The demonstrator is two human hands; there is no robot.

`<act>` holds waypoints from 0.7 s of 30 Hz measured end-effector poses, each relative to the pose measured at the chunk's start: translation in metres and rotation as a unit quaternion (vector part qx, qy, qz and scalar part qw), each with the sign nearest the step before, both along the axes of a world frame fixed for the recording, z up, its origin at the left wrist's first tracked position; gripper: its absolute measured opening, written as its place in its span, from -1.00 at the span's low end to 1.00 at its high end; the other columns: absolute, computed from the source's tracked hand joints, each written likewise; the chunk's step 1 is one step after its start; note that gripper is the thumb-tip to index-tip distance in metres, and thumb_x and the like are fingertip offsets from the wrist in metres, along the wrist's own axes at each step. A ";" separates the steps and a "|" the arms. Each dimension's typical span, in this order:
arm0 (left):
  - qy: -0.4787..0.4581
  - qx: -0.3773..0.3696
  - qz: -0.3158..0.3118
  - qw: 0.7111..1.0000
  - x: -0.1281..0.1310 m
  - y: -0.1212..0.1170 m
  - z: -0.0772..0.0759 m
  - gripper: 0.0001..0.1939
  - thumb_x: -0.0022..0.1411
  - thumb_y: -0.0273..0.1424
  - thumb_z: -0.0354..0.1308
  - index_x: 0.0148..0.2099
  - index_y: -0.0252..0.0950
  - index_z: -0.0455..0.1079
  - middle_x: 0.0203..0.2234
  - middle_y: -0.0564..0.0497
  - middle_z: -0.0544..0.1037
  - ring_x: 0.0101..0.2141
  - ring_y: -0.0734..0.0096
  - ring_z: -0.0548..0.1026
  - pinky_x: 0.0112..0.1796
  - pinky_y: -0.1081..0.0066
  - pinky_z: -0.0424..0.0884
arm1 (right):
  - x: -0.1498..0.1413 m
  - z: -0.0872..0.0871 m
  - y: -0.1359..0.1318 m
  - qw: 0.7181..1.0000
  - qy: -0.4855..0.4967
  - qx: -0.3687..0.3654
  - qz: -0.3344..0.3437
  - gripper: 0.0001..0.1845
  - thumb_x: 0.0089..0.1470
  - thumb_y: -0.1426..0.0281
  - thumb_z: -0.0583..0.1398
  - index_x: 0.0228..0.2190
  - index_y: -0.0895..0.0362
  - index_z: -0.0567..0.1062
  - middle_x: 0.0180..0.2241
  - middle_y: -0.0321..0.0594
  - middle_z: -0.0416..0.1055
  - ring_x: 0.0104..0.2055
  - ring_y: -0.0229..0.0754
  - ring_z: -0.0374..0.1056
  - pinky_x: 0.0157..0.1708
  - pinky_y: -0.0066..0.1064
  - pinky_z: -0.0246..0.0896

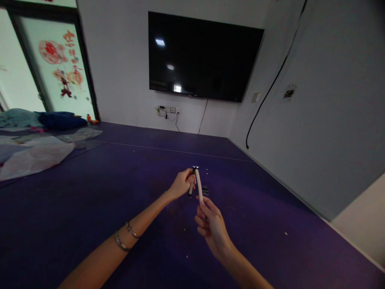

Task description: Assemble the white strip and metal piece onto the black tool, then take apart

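My right hand (pixel 212 224) grips the lower end of a slim white handle (pixel 199 186) that stands nearly upright and has a small T-shaped dark and shiny head, like a razor. Close against that head, the fingers of my left hand (pixel 181 184) are closed in a pinch. Just below those fingers shows a second, shorter white stick with a dark tip (pixel 191 189); whether my left hand holds it or it lies behind, I cannot tell. A small black piece (pixel 205 190) lies on the purple surface (pixel 144 233) beyond my right hand.
Clear plastic sheets (pixel 45 154) and dark blue cloth (pixel 61 120) lie at the far left. Small pale specks dot the surface. A black cable (pixel 272 84) hangs along the right wall, and a television (pixel 204 56) is on the far wall.
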State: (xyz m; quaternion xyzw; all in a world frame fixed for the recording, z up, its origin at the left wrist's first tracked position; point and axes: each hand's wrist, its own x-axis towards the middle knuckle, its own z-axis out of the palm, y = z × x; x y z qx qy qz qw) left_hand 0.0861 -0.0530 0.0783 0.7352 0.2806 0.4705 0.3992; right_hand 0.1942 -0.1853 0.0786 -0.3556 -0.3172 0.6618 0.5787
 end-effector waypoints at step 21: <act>0.012 0.002 -0.009 1.000 0.002 -0.001 -0.002 -0.88 0.20 -0.38 -0.07 -0.33 -0.32 0.22 -0.59 0.10 0.38 -0.63 0.57 0.38 -0.58 0.56 0.29 | 0.001 0.003 -0.001 1.000 0.005 0.013 -0.006 -0.66 -0.13 0.22 0.26 -0.34 0.05 0.26 -0.66 -0.53 -0.04 -0.70 -0.49 -0.26 -0.73 -0.59 -0.49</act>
